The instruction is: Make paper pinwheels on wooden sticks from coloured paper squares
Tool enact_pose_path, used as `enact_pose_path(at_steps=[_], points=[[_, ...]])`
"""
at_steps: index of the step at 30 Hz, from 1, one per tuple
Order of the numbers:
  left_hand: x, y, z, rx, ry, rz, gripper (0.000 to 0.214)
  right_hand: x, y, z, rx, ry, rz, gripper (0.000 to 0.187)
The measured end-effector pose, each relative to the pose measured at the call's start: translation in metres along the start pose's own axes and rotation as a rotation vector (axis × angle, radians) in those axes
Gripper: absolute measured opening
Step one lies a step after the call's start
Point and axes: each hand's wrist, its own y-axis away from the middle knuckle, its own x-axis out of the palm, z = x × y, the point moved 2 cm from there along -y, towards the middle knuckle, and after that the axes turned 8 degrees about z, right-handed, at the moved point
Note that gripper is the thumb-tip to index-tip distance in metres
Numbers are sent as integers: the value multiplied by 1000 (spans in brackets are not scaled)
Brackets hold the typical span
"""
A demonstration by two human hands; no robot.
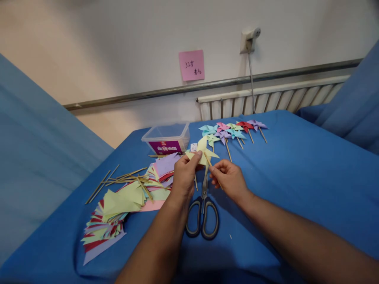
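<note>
A pale yellow paper pinwheel (pixel 202 145) is pinched in my left hand (pixel 185 173), the thumb lying over its middle. My right hand (pixel 229 177) grips a thin wooden stick (pixel 208 159), whose upper end meets the pinwheel's lower right side. Whether the two are joined, I cannot tell. Beneath both hands lie scissors (pixel 203 211) with dark handles toward me, blades partly hidden by the pinwheel. Left of my left hand spread loose sticks (pixel 126 179) and stacks of coloured paper (pixel 124 199), with yellow, purple, red and pink sheets showing.
Several finished pinwheels (pixel 233 130) on sticks lie at the back of the blue-covered table (pixel 310 189). A clear plastic box (pixel 167 138) with a purple label stands at back left. Behind are a radiator (pixel 266 100), a wall pipe (pixel 154 93) and blue curtains (pixel 38 122) at the sides.
</note>
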Motion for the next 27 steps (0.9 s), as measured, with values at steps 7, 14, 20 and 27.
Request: enact_pose_path(at_steps=[7, 14, 20, 27], points=[[2, 3, -3, 58, 116, 106, 33, -2, -3, 1, -7, -32, -19, 35], [-4, 1, -8, 113, 121, -32, 38, -5, -8, 4, 53, -178, -35, 36], [-6, -6, 2, 33, -8, -57, 41, -2, -7, 1, 112, -306, 82, 35], [-5, -5, 2, 35, 34, -72, 42, -1, -5, 2, 110, -370, 164, 34]])
